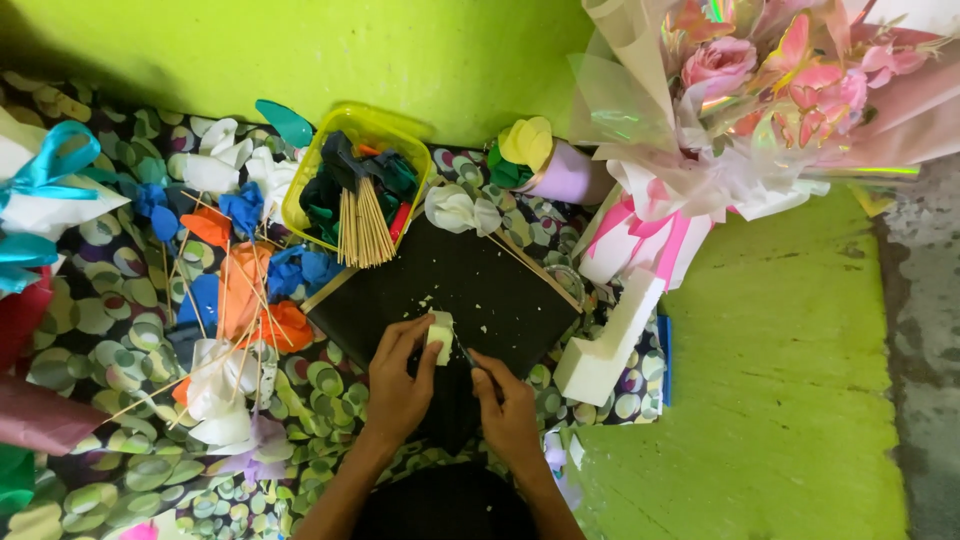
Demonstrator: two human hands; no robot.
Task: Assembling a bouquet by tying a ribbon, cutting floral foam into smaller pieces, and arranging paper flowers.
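Observation:
My left hand (398,378) grips a small pale foam block (440,334) over a black board (480,285). My right hand (508,400) is closed on a thin blade or tool (466,355) whose tip touches the block's right side. White crumbs lie scattered on the board around the block. Both forearms come in from the bottom edge.
A long white foam piece (610,340) lies right of the board. A yellow tub (340,180) holds wooden skewers (362,228) and dark fabric. Cloth flowers in orange, blue and white (250,290) cover the patterned mat at left. A wrapped pink bouquet (740,90) sits top right.

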